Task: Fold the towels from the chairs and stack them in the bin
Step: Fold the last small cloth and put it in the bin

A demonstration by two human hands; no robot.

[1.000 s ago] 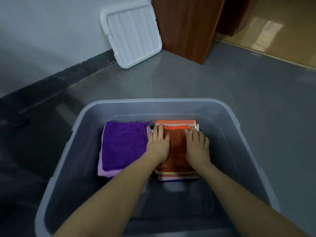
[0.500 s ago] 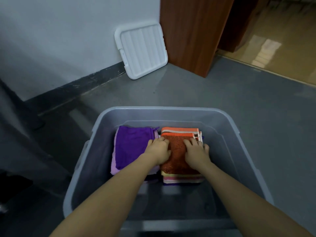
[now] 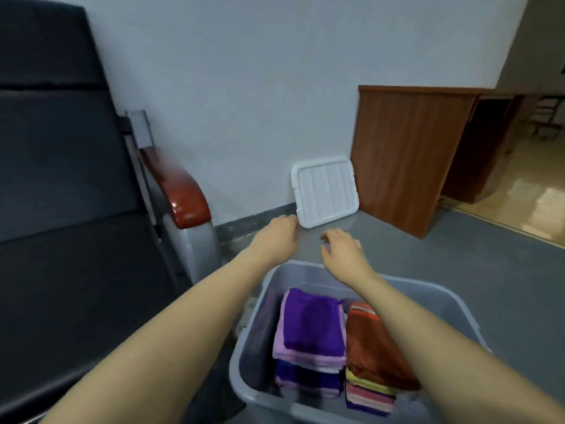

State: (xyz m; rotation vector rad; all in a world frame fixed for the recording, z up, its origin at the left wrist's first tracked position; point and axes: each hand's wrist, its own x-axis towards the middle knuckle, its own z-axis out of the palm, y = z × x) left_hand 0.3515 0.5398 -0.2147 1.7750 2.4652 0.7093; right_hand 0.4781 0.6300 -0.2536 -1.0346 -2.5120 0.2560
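A grey plastic bin (image 3: 440, 292) stands on the floor at the lower right. Inside it lie two stacks of folded towels: a purple towel (image 3: 312, 325) tops the left stack, an orange-brown towel (image 3: 370, 353) tops the right one. My left hand (image 3: 279, 237) and my right hand (image 3: 342, 249) are both lifted above the bin's far rim, fingers loosely bent, holding nothing. They reach out toward the white lid (image 3: 325, 191) that leans on the wall; my left fingertips are close to its lower left corner.
A black chair (image 3: 70, 185) with a red-brown armrest (image 3: 180, 191) fills the left side, its seat bare. A brown wooden cabinet (image 3: 406, 154) stands to the right of the lid. Grey floor lies around the bin.
Both hands have lifted off the orange-brown towel and out of the bin, moving forward toward the white lid. My head has risen, so the chair has come into view.
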